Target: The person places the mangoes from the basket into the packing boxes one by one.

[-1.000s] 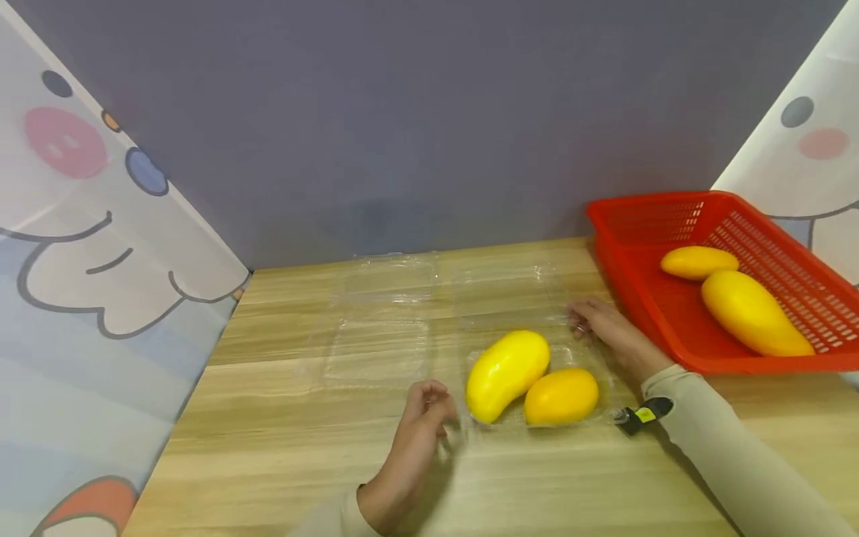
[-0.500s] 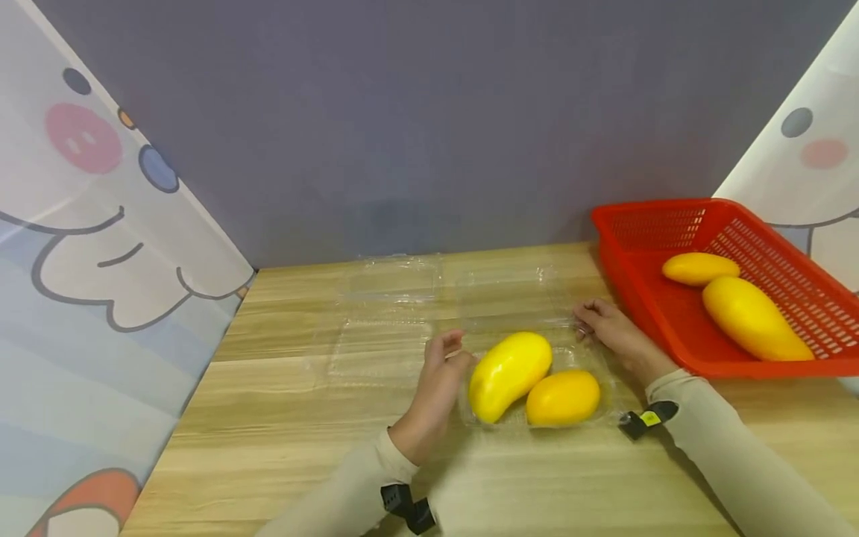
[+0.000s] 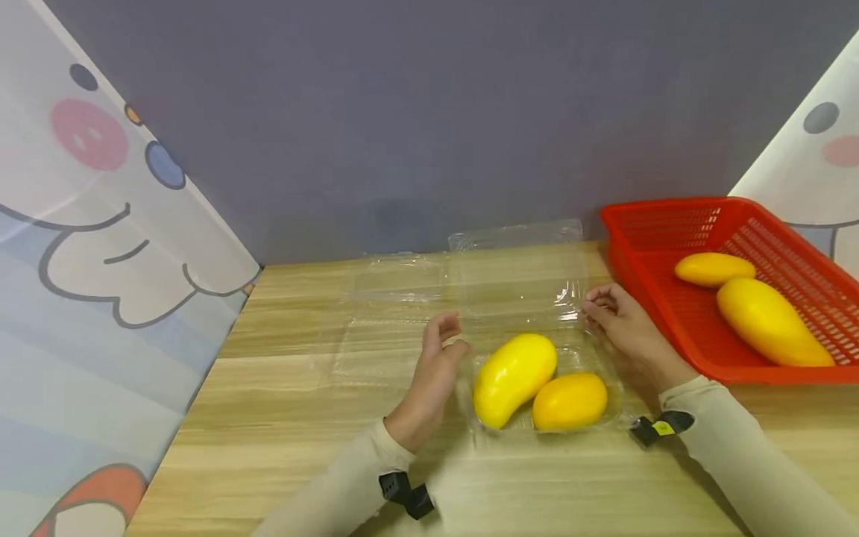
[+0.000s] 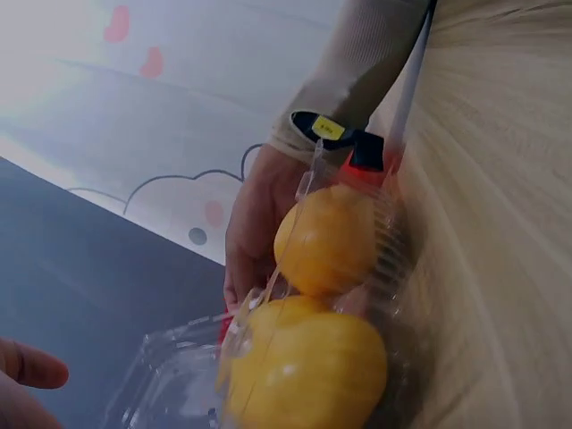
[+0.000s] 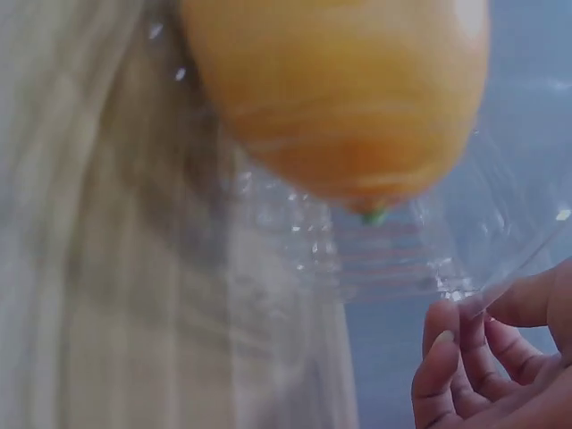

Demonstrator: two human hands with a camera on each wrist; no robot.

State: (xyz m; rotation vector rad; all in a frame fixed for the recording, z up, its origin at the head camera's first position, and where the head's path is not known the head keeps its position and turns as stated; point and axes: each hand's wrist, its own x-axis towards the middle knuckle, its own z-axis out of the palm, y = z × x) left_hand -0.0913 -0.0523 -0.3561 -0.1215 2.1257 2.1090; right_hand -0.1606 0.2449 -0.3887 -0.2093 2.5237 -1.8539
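Note:
A clear plastic clamshell box [image 3: 612, 365] sits in front of me with its lid [image 3: 520, 283] tilted up at the back. Inside its base lie a large yellow mango [image 3: 515, 380] and a smaller, more orange mango [image 3: 570, 403]. My right hand [image 3: 624, 321] pinches the clear plastic near the hinge at the box's right side; the right wrist view shows thumb and fingertips [image 5: 442, 344] on that plastic edge. My left hand [image 3: 432, 377] is by the box's left side, fingers loosely bent. In the left wrist view its fingers [image 4: 40, 366] are apart from the plastic.
A second clear clamshell box [image 3: 379, 350] lies opened flat to the left. To the right stands a red plastic basket [image 3: 644, 321] holding two yellow mangoes [image 3: 772, 321]. A grey wall [image 3: 403, 134] rises behind the wooden table [image 3: 268, 447].
My left hand has moved forward and up to the box's left side. The lid, low behind the base before, has been raised, with my right hand still at its right edge.

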